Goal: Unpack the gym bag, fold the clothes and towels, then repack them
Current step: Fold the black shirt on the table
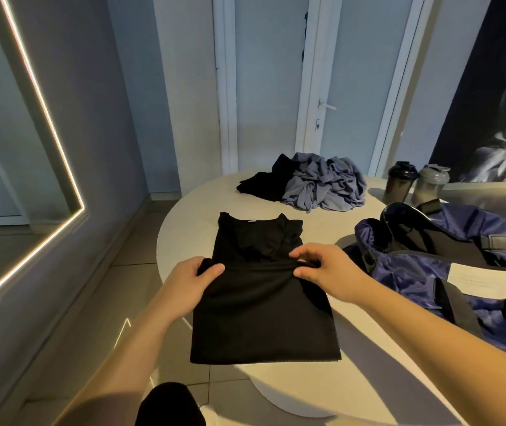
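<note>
- black shirt (pixel 264 312) lies flat on the near part of the round white table (pixel 190 216), collar end away from the person, sides look already tucked in, lower part forms a neat rectangle
- left hand (pixel 193 281) grips the left end of the crosswise fold, thumb on top, fingers curled under the cloth
- right hand (pixel 328 272) pinches the right end of the same fold between thumb and fingertips; nothing else held
- step: the folding stage, mid-shirt; looks like the bottom half is being brought over toward the collar
- next move calls for both hands carrying the fold edge level, laying it square, then smoothing
- gym bag (pixel 414 281), navy, open, just right of the shirt on the table
- unfolded pile at the far edge: grey cloth (pixel 322 186) with a black garment (pixel 264 182) beside it, both left to do
- two shaker bottles (pixel 399 182) behind the bag
</note>
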